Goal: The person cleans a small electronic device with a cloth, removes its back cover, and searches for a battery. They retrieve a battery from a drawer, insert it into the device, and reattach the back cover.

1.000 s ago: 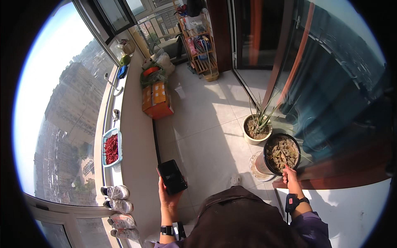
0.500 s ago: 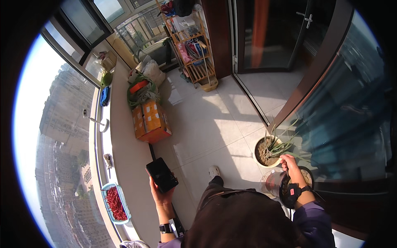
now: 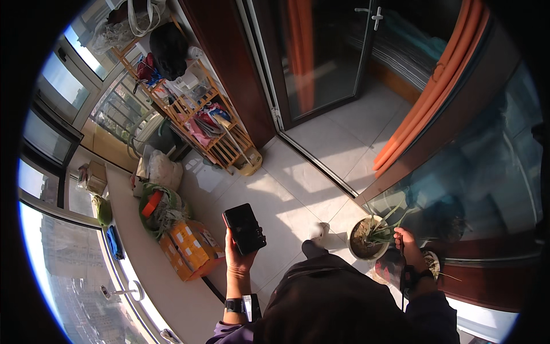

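My left hand [image 3: 239, 261] is closed round a black phone [image 3: 244, 228], held upright above the floor with its dark side facing me. My right hand [image 3: 405, 239] is closed on the upper end of a thin black-edged thing [image 3: 403, 275], seen almost edge-on, so its kind does not show. Just left of that hand stands a potted aloe-like plant [image 3: 378, 232] in a pale round pot [image 3: 351, 247]; some leaves reach the fingers. Below the pot is a see-through container [image 3: 388, 266], partly hidden. Another pot [image 3: 432, 265] shows beyond my right wrist.
At the left are a taped orange carton [image 3: 192, 252] and a green bag [image 3: 150, 221]. A wooden rack [image 3: 212, 123] stands ahead beside an open glass door [image 3: 326, 74]. An orange curtain [image 3: 427, 109] hangs right. A windowsill [image 3: 137, 269] runs along the left.
My view has swung left and up. The phone is raised and more upright. The black round rim in my right hand has turned edge-on. My foot has stepped forward.
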`<state>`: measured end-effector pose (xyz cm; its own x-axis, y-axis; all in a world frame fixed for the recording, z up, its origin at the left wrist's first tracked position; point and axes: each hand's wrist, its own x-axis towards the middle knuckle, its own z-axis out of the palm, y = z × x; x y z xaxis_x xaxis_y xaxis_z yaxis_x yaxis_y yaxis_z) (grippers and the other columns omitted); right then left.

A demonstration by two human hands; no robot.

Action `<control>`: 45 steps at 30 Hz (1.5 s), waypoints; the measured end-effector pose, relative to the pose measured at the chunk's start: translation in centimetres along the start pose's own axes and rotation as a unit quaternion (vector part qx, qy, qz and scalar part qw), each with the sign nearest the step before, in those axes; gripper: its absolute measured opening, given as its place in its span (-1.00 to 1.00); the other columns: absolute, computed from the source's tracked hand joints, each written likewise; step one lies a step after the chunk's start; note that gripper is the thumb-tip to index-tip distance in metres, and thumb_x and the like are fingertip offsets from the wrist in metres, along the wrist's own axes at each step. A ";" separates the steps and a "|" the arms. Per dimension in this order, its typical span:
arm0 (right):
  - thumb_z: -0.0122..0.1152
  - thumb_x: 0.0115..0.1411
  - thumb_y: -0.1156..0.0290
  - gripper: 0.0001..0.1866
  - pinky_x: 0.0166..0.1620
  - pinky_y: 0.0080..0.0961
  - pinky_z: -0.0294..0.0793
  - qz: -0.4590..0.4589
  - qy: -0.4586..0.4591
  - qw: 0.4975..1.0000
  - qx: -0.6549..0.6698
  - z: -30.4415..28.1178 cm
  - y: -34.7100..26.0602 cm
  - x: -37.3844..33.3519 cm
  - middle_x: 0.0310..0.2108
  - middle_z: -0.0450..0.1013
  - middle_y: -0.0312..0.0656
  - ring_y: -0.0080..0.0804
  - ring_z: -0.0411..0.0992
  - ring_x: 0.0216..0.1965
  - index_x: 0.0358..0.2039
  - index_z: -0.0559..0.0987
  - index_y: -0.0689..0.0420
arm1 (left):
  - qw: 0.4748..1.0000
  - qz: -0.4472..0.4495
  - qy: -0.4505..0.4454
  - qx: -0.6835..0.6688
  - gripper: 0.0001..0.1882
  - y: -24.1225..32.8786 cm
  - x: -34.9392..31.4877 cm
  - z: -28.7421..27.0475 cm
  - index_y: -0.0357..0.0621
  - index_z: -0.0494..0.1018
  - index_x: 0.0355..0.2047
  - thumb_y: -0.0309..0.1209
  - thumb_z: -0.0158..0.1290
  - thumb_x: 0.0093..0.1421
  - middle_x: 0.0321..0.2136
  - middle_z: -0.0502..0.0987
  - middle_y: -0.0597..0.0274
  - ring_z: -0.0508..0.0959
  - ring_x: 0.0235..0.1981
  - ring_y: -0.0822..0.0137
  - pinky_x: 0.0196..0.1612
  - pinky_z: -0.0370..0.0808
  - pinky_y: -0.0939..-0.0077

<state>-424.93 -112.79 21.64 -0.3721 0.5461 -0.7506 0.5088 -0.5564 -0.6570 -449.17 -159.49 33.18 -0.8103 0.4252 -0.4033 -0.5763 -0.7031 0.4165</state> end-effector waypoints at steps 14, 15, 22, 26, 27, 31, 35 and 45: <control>0.11 0.09 0.38 -0.88 -0.76 -0.53 0.09 -0.079 -0.037 0.991 0.100 19.9 -17.9 16.9 -0.67 0.35 -0.22 -0.53 0.17 -0.81 -0.41 0.44 0.15 | 0.984 -0.116 -0.106 0.081 -0.36 4.1 30.1 15.6 -0.13 0.31 0.05 0.10 -0.10 0.14 -0.15 0.46 0.06 0.46 -0.16 0.10 -0.11 0.41 0.15; 0.12 0.08 0.37 -0.87 -0.75 -0.52 0.12 -0.120 0.001 0.986 0.117 20.3 -18.9 18.1 -0.67 0.36 -0.22 -0.52 0.18 -0.81 -0.42 0.45 0.15 | 0.978 -0.147 -0.121 0.079 -0.37 4.5 32.9 16.4 -0.11 0.31 0.05 0.10 -0.08 0.13 -0.15 0.46 0.08 0.46 -0.16 0.11 -0.10 0.41 0.16; 0.17 0.12 0.35 -0.71 -0.71 -0.61 0.16 -0.297 0.373 0.853 0.213 17.7 -36.3 19.8 -0.57 0.31 -0.34 -0.64 0.21 -0.72 -0.18 0.37 0.15 | 0.948 -0.238 -0.189 0.090 -0.35 5.1 49.8 24.5 -0.10 0.29 0.06 0.08 -0.02 0.10 -0.12 0.44 0.08 0.46 -0.17 0.14 -0.13 0.42 0.13; 0.18 0.16 0.26 -0.60 -0.35 -0.61 0.29 -0.414 0.452 0.764 0.202 16.3 -46.2 13.9 -0.37 0.29 -0.28 -0.57 0.24 -0.41 -0.06 0.34 0.18 | 0.913 -0.322 -0.212 0.133 -0.31 2.1 57.1 28.8 -0.13 0.23 0.10 0.12 -0.08 0.13 -0.09 0.42 0.01 0.45 -0.10 0.09 -0.09 0.43 0.11; 0.19 0.16 0.23 -0.55 -0.33 -0.61 0.27 -0.439 0.475 0.736 0.200 16.2 -48.4 12.8 -0.33 0.27 -0.30 -0.57 0.23 -0.39 -0.03 0.32 0.18 | 0.894 -0.347 -0.247 0.141 -0.31 1.0 58.6 29.9 -0.12 0.19 0.13 0.12 -0.12 0.16 -0.06 0.40 0.00 0.44 -0.06 0.06 -0.06 0.43 0.09; 0.26 0.12 0.28 -0.31 -0.39 -0.74 0.24 -0.535 0.527 0.648 0.126 15.6 -55.7 9.1 -0.26 0.23 -0.31 -0.66 0.20 -0.40 0.16 0.14 0.19 | 0.843 -0.394 -0.320 0.179 -0.30 -4.1 63.2 34.9 -0.12 0.13 0.17 0.11 -0.17 0.19 -0.01 0.37 -0.01 0.44 -0.04 0.05 -0.05 0.44 0.08; 0.45 -0.14 0.09 0.13 -0.22 -0.58 0.32 -0.492 0.737 0.455 -0.095 12.6 -60.7 7.3 0.02 0.12 -0.06 -0.48 0.23 -0.34 0.26 -0.08 0.21 | 0.815 -0.416 -0.353 0.195 -0.36 -9.4 68.2 40.5 -0.14 0.12 0.17 0.06 -0.26 0.25 -0.03 0.38 -0.04 0.46 -0.08 0.02 -0.09 0.46 0.05; 0.42 -0.07 0.13 0.04 -0.13 -0.52 0.41 -0.375 0.812 0.446 -0.031 -0.9 -66.8 12.6 -0.06 0.29 0.04 -0.35 0.38 -0.20 0.24 -0.03 0.26 | 0.800 -0.418 -0.371 0.218 -0.35 -20.7 79.0 55.0 -0.10 0.18 0.14 0.10 -0.22 0.21 -0.07 0.41 -0.01 0.46 -0.09 0.05 -0.09 0.46 0.06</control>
<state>-462.86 -68.18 56.11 0.5711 0.3257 0.7535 0.7538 0.1553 -0.6385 -507.16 -80.03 37.49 0.1299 0.9783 -0.1613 -0.8014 0.1994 0.5639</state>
